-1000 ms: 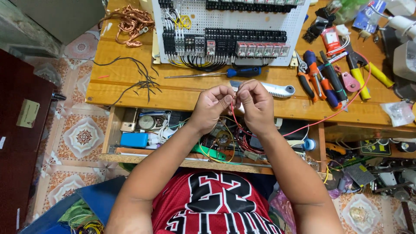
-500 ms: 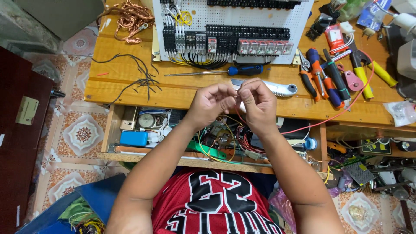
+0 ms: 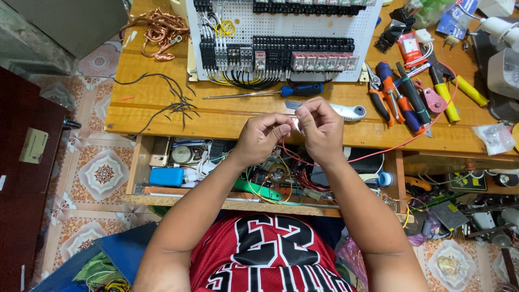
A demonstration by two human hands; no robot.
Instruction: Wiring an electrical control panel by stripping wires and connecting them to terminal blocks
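Observation:
My left hand (image 3: 262, 138) and my right hand (image 3: 320, 128) meet over the front edge of the wooden bench (image 3: 162, 116), fingertips pinched together on the end of a thin red wire (image 3: 378, 153). The wire loops down under my right hand and runs off to the right across the bench. Just behind my hands lie a white-handled utility knife (image 3: 346, 112) and a blue-handled screwdriver (image 3: 281, 91). Further back stands a white perforated panel (image 3: 303, 24) with black terminal blocks and relays.
Pliers, cutters and screwdrivers (image 3: 411, 94) lie at the right. A copper wire tangle (image 3: 159, 30) and loose black wires (image 3: 170, 103) lie at the left. An open drawer (image 3: 178, 162) full of parts and wires is below my hands. Tiled floor and a dark cabinet (image 3: 27, 162) are at the left.
Both hands have lifted slightly and drawn closer to the bench edge while working the red wire end between the fingertips. Nothing else has moved.

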